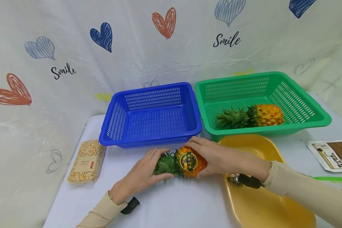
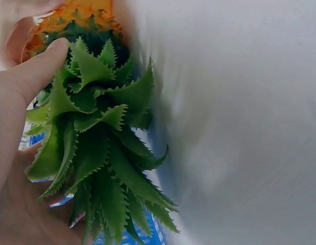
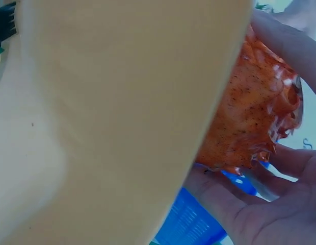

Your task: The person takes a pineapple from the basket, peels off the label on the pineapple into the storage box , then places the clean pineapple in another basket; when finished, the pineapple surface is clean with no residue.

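Observation:
A pineapple with a round black label lies on its side on the white table, its leafy crown pointing left. My left hand holds the crown, and the left wrist view shows the thumb along the base of the green leaves. Around the orange body, my right hand has thumb and fingers on opposite sides. In the right wrist view the body sits between them, partly hidden by the yellow basin. A second pineapple lies in the green basket.
A blue basket stands just behind the held pineapple, beside the green one. The yellow basin is under my right forearm, with a small black-labelled item inside. A bag of corn kernels lies left; a white-and-brown packet lies right.

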Demonstrator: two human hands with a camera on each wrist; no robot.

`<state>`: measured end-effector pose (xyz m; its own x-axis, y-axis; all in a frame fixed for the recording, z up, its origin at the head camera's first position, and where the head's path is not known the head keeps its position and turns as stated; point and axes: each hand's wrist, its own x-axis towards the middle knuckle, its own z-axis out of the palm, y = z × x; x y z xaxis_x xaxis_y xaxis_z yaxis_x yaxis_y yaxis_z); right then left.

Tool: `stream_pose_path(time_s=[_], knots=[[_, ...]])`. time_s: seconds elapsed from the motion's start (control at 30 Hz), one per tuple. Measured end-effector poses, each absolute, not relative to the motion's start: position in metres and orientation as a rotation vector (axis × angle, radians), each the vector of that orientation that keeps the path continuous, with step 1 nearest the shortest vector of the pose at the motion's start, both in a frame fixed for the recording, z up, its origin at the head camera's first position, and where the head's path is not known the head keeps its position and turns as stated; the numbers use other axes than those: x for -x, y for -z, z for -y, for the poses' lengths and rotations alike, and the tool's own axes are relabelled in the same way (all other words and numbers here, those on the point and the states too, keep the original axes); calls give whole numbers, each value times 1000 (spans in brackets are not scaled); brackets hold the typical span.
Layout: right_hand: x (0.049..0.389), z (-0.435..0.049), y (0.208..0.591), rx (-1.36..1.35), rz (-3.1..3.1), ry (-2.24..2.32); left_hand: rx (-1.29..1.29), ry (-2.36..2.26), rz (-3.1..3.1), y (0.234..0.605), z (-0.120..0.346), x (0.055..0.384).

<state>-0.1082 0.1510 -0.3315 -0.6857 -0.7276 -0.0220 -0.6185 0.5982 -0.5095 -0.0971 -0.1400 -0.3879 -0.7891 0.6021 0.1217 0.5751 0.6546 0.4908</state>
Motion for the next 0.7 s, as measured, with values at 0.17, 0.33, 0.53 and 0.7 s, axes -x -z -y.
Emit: stream_pose_path(time_s=[0.17, 0.33, 0.53, 0.7], knots=[[107, -157, 318, 1123, -2598, 636, -1023, -792, -2819, 389, 140, 97], [113, -163, 291, 1132, -2579, 588, -999, -806, -2807, 390, 142, 97], [116, -157, 272, 1290, -2586, 627, -976, -815, -2803, 391, 142, 97], [117, -145, 275, 1348, -2555, 595, -965, -825, -2795, 391, 140, 96]])
